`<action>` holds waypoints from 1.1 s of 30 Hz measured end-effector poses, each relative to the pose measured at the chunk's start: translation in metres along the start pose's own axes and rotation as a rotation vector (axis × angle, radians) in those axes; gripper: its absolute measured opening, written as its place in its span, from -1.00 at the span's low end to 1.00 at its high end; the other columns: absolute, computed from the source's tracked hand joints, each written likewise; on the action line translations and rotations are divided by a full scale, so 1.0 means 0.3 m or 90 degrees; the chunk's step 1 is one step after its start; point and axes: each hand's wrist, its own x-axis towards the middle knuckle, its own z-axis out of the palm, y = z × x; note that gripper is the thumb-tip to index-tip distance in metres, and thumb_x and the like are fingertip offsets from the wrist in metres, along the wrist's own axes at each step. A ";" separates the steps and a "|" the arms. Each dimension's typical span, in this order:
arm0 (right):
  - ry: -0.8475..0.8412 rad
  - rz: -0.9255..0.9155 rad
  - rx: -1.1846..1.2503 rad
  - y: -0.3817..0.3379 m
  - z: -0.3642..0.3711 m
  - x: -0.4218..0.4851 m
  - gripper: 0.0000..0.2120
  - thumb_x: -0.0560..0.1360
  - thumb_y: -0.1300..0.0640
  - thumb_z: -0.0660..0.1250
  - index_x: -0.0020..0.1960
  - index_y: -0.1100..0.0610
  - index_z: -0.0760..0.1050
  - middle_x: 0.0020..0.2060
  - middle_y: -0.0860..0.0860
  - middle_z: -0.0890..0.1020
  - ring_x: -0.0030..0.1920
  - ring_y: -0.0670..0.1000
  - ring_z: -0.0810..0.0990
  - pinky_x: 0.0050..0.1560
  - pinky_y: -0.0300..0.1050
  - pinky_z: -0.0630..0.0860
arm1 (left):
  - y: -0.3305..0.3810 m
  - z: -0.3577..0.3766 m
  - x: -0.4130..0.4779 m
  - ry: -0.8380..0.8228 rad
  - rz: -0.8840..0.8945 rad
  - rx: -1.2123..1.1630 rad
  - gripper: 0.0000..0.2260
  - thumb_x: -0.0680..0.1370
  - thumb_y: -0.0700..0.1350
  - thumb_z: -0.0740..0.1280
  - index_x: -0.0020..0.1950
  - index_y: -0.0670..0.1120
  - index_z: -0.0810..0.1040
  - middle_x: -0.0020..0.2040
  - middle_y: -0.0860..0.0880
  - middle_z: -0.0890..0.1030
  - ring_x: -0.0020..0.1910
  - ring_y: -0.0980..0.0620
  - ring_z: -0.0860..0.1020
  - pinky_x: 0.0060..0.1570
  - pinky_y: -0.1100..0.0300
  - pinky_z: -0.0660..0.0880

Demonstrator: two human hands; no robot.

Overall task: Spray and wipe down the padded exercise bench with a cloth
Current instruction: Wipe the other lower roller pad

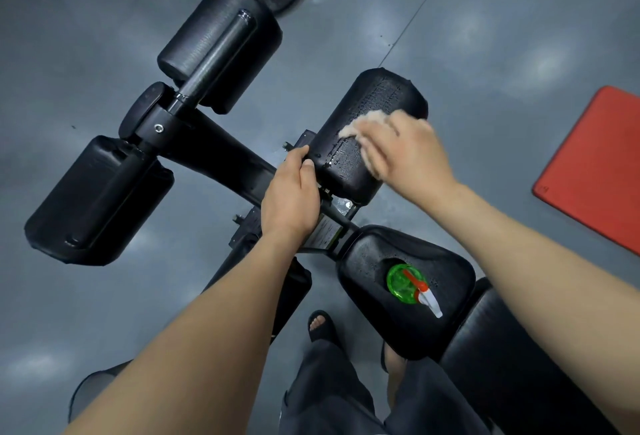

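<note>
Bench [512,358]: it is lying with its long axis running from the lower right, by the person's legs, up toward the upper left, where its frame [214,147] is carrying the rollers.
Roller pad [377,95]: this one is sitting right of the frame, just beyond the seat pad [363,258], its length pointing from near left to far right; droplets are glistening on its top.
Cloth [363,123]: a pale rag is lying on the roller pad's top, about midway along, with the far end showing bare beyond it.
Right hand [408,154]: it is pressing down over the cloth (it is smeared with motion, so I cannot tell whether the fingers are curling round the rag or lying flat).
Left hand [291,199]: it is gripping the near left end of the roller pad, thumb over the edge, fingers wrapped.
Spray bottle [403,284]: it is standing upright on the seat pad, green body, nozzle pointing to the lower right.
Edges: the roller pad's right side is overhanging bare floor [485,36]; its left side is crowding the frame.
Open room: grey floor is stretching right as far as a red mat [595,164], well apart; to the left, two more rollers [221,46] are filling the space.
</note>
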 end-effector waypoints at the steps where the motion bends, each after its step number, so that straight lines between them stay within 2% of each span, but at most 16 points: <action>1: 0.011 0.059 0.002 0.016 0.001 0.009 -0.72 0.66 -0.02 0.22 0.28 0.02 0.57 -0.17 0.13 0.48 -0.22 0.19 0.51 -0.12 0.06 0.46 | 0.001 -0.001 -0.001 0.003 0.001 0.002 -0.62 0.66 0.14 0.00 0.44 0.25 0.38 0.24 0.11 0.59 0.22 0.04 0.52 0.28 -0.09 0.46; 3: 0.023 0.121 0.012 0.002 0.013 0.002 -0.72 0.66 -0.01 0.22 0.28 0.04 0.56 -0.15 0.14 0.48 -0.19 0.21 0.50 -0.11 0.10 0.50 | 0.002 -0.001 -0.003 0.007 0.007 0.008 -0.63 0.67 0.13 0.01 0.44 0.23 0.39 0.24 0.10 0.59 0.21 0.04 0.52 0.27 -0.09 0.46; 4: 0.023 0.114 0.019 -0.026 0.020 -0.013 -0.72 0.65 0.01 0.24 0.28 0.07 0.56 -0.15 0.16 0.48 -0.20 0.22 0.50 -0.12 0.11 0.51 | 0.003 0.000 -0.003 0.008 0.008 0.009 -0.63 0.66 0.13 0.01 0.43 0.23 0.39 0.23 0.10 0.60 0.20 0.04 0.53 0.27 -0.09 0.46; 6: 0.015 0.039 0.040 -0.089 0.034 -0.058 -0.73 0.63 0.05 0.28 0.27 0.11 0.58 -0.16 0.16 0.48 -0.22 0.22 0.48 -0.19 0.08 0.49 | 0.000 0.002 -0.002 0.008 0.009 0.006 -0.62 0.64 0.15 -0.01 0.42 0.24 0.38 0.21 0.10 0.61 0.20 0.03 0.54 0.27 -0.10 0.46; 9: 0.002 -0.057 0.036 -0.124 0.042 -0.103 -0.74 0.65 0.02 0.25 0.28 0.05 0.56 -0.18 0.11 0.45 -0.22 0.17 0.45 -0.20 0.05 0.42 | 0.000 0.006 0.000 0.011 0.013 0.009 -0.60 0.63 0.16 -0.02 0.42 0.25 0.38 0.24 0.10 0.59 0.22 0.03 0.53 0.28 -0.11 0.46; 12: 0.016 -0.066 0.041 -0.095 0.045 -0.116 -0.77 0.65 0.03 0.25 0.25 0.06 0.56 -0.22 0.11 0.43 -0.25 0.16 0.44 -0.22 0.05 0.40 | 0.004 0.007 0.000 0.016 0.017 0.017 -0.60 0.63 0.15 -0.03 0.41 0.25 0.39 0.31 0.12 0.56 0.26 0.03 0.51 0.31 -0.11 0.44; 16: -0.010 -0.074 0.050 -0.050 0.052 -0.185 -0.77 0.63 0.09 0.29 0.27 0.08 0.51 -0.25 0.10 0.39 -0.28 0.16 0.40 -0.26 0.05 0.39 | -0.001 0.009 0.004 0.022 0.007 0.038 -0.57 0.69 0.12 -0.01 0.55 0.16 0.34 0.51 0.12 0.42 0.46 0.06 0.39 0.45 0.00 0.31; 18: -0.016 -0.089 0.047 -0.040 0.043 -0.205 -0.75 0.61 0.13 0.33 0.28 0.07 0.48 -0.26 0.10 0.39 -0.29 0.17 0.42 -0.26 0.04 0.39 | 0.000 0.008 0.006 0.025 0.014 0.045 -0.57 0.70 0.10 0.00 0.55 0.12 0.35 0.51 0.11 0.42 0.47 0.06 0.38 0.46 0.00 0.31; 20: -0.013 -0.111 0.045 -0.052 0.031 -0.188 -0.73 0.57 0.16 0.36 0.27 0.06 0.54 -0.25 0.11 0.41 -0.28 0.18 0.45 -0.25 0.03 0.40 | 0.000 0.011 0.009 0.027 0.013 0.041 -0.58 0.69 0.10 0.01 0.53 0.12 0.37 0.50 0.09 0.44 0.46 0.05 0.39 0.45 0.00 0.31; 23: -0.027 -0.135 0.016 -0.069 0.015 -0.101 -0.76 0.59 0.10 0.33 0.24 0.01 0.61 -0.22 0.09 0.45 -0.24 0.17 0.48 -0.20 0.01 0.40 | -0.001 0.013 0.005 0.028 0.016 0.033 -0.58 0.68 0.10 0.01 0.52 0.12 0.38 0.48 0.07 0.46 0.43 0.03 0.42 0.42 0.00 0.34; 26: 0.003 -0.054 -0.013 -0.014 0.000 0.007 -0.77 0.60 0.02 0.29 0.20 -0.04 0.63 -0.21 0.08 0.48 -0.22 0.16 0.51 -0.15 -0.02 0.35 | -0.003 0.011 0.004 0.029 0.013 0.028 -0.58 0.69 0.10 0.02 0.52 0.13 0.38 0.48 0.08 0.46 0.42 0.03 0.43 0.41 -0.01 0.35; 30: 0.040 0.164 -0.012 0.068 -0.015 0.066 -0.74 0.63 -0.01 0.23 0.21 0.01 0.61 -0.14 0.17 0.53 -0.16 0.24 0.56 -0.06 0.08 0.47 | -0.003 0.014 0.006 0.032 0.009 0.032 -0.60 0.69 0.10 0.02 0.51 0.15 0.39 0.48 0.08 0.45 0.42 0.03 0.42 0.40 0.02 0.34; 31: 0.045 0.177 0.002 0.053 -0.010 0.056 -0.76 0.62 0.02 0.25 0.19 0.04 0.61 -0.14 0.18 0.53 -0.18 0.24 0.54 -0.08 0.09 0.49 | -0.004 0.014 0.007 0.032 0.009 0.032 -0.60 0.69 0.10 0.02 0.51 0.15 0.39 0.48 0.09 0.45 0.41 0.03 0.42 0.40 0.01 0.35; 33: 0.040 0.123 0.031 -0.014 0.008 0.013 -0.80 0.60 0.07 0.30 0.15 0.08 0.61 -0.18 0.17 0.50 -0.24 0.21 0.51 -0.17 0.08 0.52 | -0.004 0.013 0.009 0.033 0.010 0.029 -0.60 0.68 0.10 0.02 0.50 0.15 0.39 0.46 0.10 0.47 0.40 0.03 0.44 0.38 -0.02 0.37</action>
